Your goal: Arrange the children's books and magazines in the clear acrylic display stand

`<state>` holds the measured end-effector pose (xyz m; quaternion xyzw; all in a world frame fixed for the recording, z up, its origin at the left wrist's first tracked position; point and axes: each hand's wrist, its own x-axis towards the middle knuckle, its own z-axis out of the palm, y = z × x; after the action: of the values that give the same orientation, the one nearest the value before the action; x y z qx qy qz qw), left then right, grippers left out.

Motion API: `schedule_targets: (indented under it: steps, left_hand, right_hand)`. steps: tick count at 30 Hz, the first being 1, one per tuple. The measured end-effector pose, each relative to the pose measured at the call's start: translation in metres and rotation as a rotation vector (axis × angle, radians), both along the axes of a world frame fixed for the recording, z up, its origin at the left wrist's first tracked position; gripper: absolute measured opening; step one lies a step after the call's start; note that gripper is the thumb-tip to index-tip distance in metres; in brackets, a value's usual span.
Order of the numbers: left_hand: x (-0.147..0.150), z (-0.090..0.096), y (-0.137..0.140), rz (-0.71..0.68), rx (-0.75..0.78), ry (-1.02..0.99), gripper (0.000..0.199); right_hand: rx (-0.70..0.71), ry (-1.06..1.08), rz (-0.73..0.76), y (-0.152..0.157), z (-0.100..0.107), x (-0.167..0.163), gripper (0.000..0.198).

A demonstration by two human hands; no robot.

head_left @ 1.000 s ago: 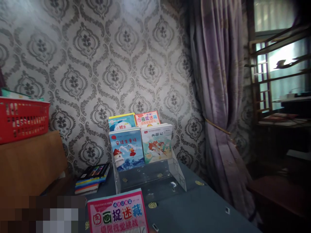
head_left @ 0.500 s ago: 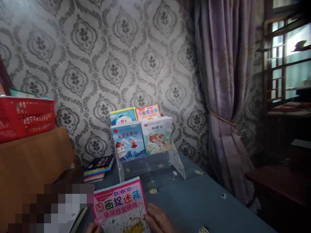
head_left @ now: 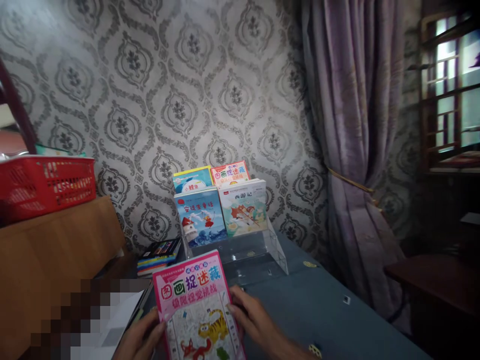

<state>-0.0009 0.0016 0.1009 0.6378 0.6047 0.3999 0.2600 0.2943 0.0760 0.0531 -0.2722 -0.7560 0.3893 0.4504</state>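
A pink picture book [head_left: 195,305] with a cartoon tiger and fox on its cover is held up at the lower middle of the head view. My left hand [head_left: 140,336] grips its left edge, and my right hand [head_left: 253,317] closes on its right edge. Just beyond the book stands a clear acrylic book rack [head_left: 277,247]. Its upper tiers bear a blue book [head_left: 202,217] and a white book with a fox [head_left: 244,210] in front. Behind them show a yellow-topped book [head_left: 193,180] and a pink-red book [head_left: 229,173]. The rack's front tier shows no book.
Left of the rack lies a stack of books [head_left: 157,255]. A red plastic basket [head_left: 56,182] sits on a wooden cabinet [head_left: 63,250] at the left. The table with its dark blue-green cloth [head_left: 318,300] reaches to the patterned wall and a tied curtain [head_left: 356,175].
The pink book has risen and shows more of its cover. Both hands have come up with it, still gripping its sides. The view has shifted slightly.
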Motion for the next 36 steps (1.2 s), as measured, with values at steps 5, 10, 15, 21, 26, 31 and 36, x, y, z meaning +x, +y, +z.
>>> schedule_targets:
  steps: [5,10,15,21,26,31,36]
  left_hand:
    - [0.02,0.035,0.021,-0.139,0.026,-0.079,0.057]
    - [0.045,0.077,0.037,-0.177,0.089,-0.114,0.055]
    - [0.059,0.106,0.048,-0.208,0.122,-0.078,0.053]
    - [0.065,0.108,0.055,-0.202,0.1,-0.038,0.057]
    - [0.067,0.086,0.058,-0.208,0.04,-0.057,0.066]
    - [0.06,0.031,0.07,-0.2,-0.008,-0.101,0.079]
    - [0.054,-0.055,0.071,-0.174,-0.002,0.045,0.073]
  right_hand:
    - [0.105,-0.039,-0.026,0.016,0.043,0.018,0.031]
    - [0.13,-0.021,-0.008,0.031,0.08,0.033,0.027]
    - [0.233,0.023,-0.067,0.039,0.102,0.046,0.021]
    - [0.203,-0.007,-0.069,0.038,0.104,0.053,0.021]
    - [0.193,-0.101,-0.139,0.039,0.083,0.056,0.024]
    - [0.208,-0.23,-0.265,0.034,0.047,0.063,0.027]
    - [0.044,-0.231,-0.282,0.018,0.014,0.071,0.033]
